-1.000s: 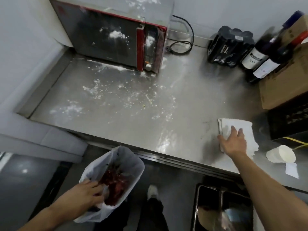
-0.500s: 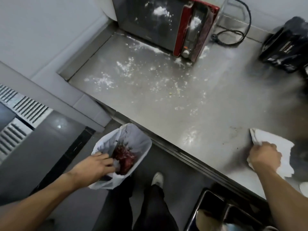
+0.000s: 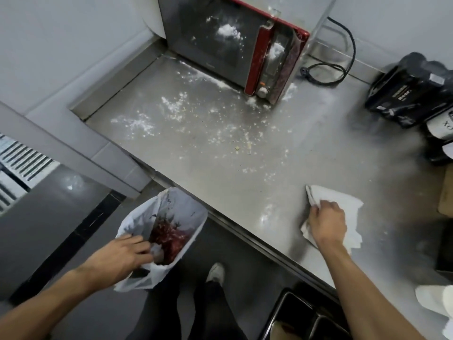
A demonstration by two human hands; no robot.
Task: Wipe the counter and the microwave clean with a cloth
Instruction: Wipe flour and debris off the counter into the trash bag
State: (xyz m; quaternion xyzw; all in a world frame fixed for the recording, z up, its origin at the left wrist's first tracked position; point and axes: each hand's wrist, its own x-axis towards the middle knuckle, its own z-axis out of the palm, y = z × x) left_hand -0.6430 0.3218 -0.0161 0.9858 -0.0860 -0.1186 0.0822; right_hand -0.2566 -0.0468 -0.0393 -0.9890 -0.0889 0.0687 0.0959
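Right hand (image 3: 327, 223) bunches the cloth (image 3: 349, 204); left hand (image 3: 120, 256) grips the bag (image 3: 182, 204) rim. I'd sweep powder (image 3: 169, 106) across the counter (image 3: 318, 143) toward the bag in 1 firm pass.

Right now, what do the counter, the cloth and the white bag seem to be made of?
The counter: probably stainless steel, brushed; grey with soft glare.
The cloth gripped by the right hand: soft white fabric, possibly paper; it bunches in folds.
The bag held by the left hand: thin whitish plastic, slightly glossy; it crumples and sags.
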